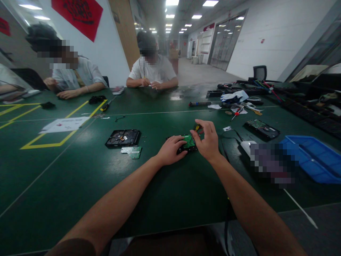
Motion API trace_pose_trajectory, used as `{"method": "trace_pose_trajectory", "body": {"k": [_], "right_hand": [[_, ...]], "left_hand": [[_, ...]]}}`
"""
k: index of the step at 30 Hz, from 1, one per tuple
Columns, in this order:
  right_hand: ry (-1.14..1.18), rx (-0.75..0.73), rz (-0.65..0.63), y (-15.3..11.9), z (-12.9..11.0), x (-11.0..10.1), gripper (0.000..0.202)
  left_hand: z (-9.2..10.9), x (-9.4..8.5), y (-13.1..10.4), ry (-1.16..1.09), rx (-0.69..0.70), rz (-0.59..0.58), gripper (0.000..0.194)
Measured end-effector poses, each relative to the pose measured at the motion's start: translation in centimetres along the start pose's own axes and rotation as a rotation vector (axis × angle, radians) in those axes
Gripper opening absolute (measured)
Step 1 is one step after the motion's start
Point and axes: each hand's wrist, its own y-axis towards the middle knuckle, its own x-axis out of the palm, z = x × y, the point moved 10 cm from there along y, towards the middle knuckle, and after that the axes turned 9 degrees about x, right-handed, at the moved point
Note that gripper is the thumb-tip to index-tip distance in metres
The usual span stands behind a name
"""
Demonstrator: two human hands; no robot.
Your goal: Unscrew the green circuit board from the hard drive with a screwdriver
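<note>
On the green table in front of me lies a hard drive [190,143] with its green circuit board facing up. My left hand [172,150] grips its left part, fingers over the top and thumb along the near edge. Between the thumb and fingers of my right hand [207,140] is a screwdriver [196,127] with a black and yellow handle, held upright above the board. Its tip is too small to make out. To the left sit another hard drive [123,137] and a loose circuit board [135,152], with tiny screws beside them.
At right are a third hard drive [262,129], a partly blurred device with a cable, and a blue plastic tray [317,160]. Gloves [234,96] and a red screwdriver [236,114] lie farther back. Two people sit across the table; part of another shows at far left.
</note>
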Motion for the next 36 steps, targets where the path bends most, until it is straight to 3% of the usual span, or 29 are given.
{"method": "trace_pose_trajectory", "body": {"k": [15, 22, 36], "right_hand": [[0.018, -0.02, -0.053, -0.18, 0.07, 0.73, 0.05], [0.013, 0.004, -0.015, -0.09, 0.32, 0.28, 0.045], [0.047, -0.005, -0.063, -0.07, -0.12, 0.57, 0.047]], "left_hand": [[0.12, -0.21, 0.04, -0.006, 0.002, 0.009, 0.044], [0.09, -0.18, 0.09, -0.005, -0.019, -0.01, 0.045], [0.25, -0.34, 0.16, -0.016, -0.013, -0.006, 0.044]]}}
